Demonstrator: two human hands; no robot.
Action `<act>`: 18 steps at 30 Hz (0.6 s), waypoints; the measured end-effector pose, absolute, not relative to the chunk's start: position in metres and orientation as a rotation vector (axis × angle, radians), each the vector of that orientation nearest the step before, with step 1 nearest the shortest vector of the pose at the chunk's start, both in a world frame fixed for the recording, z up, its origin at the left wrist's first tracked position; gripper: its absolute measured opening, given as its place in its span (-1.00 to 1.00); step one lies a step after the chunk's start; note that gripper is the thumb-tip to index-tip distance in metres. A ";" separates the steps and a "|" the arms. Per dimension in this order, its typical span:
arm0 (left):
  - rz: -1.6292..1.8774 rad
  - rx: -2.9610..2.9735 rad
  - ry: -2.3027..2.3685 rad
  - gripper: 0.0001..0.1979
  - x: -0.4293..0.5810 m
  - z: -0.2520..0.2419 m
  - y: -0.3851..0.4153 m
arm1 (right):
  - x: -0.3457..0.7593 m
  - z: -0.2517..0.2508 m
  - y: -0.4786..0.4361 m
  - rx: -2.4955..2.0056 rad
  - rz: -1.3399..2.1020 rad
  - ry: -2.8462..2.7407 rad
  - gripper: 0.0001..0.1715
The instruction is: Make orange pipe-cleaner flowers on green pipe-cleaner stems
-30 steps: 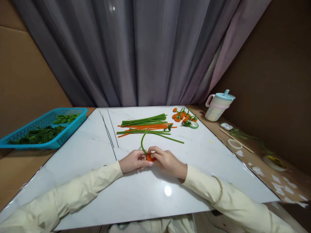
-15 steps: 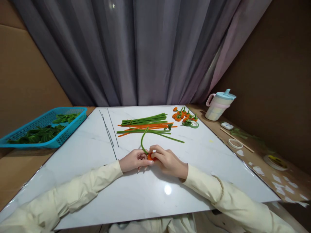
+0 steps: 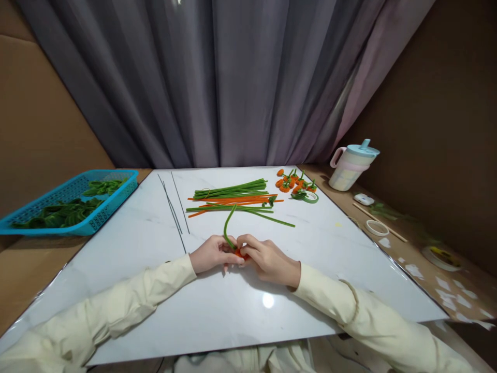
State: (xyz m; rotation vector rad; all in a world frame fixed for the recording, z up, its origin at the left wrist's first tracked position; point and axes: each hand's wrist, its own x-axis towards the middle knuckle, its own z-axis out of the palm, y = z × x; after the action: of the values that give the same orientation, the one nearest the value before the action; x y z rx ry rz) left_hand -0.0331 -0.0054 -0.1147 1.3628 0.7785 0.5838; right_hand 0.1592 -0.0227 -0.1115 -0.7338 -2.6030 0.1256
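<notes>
Between my two hands is a small orange pipe-cleaner pumpkin, mostly covered by fingers. A green pipe cleaner rises from it and curves up over the table. My left hand is closed around the pumpkin's left side, thumb along the front. From the right, my right hand pinches the same piece with bent fingers. Beyond the hands lie a bundle of green pipe cleaners and some orange pipe cleaners. Several finished-looking orange pumpkins with green stems sit at the back right.
At left stands a blue basket of green pieces. Thin dark wires lie on the white table. A roll of green tape is near the pumpkins. To the right are a cup, a stick and a white ring.
The left fingers have drawn in closer around the orange piece. The green pipe cleaner's curve has shifted very slightly left; both hands otherwise stay in place.
</notes>
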 end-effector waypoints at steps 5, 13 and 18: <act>0.572 1.345 0.766 -0.68 -0.034 -0.115 -0.004 | 0.160 -0.111 -0.023 -0.712 0.150 -2.600 -0.80; 0.609 1.291 0.728 -0.66 -0.036 -0.111 -0.003 | 0.162 -0.114 -0.019 -0.628 0.225 -2.402 -0.88; 0.642 1.236 0.692 -0.69 -0.037 -0.114 -0.001 | 0.162 -0.112 -0.018 -0.644 0.376 -2.316 -0.91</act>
State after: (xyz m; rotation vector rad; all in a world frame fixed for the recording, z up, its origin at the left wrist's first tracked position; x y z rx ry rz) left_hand -0.0374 -0.0006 -0.1138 1.2365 0.6924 0.6422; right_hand 0.1618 -0.0185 -0.1123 -0.6443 -2.3162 0.3764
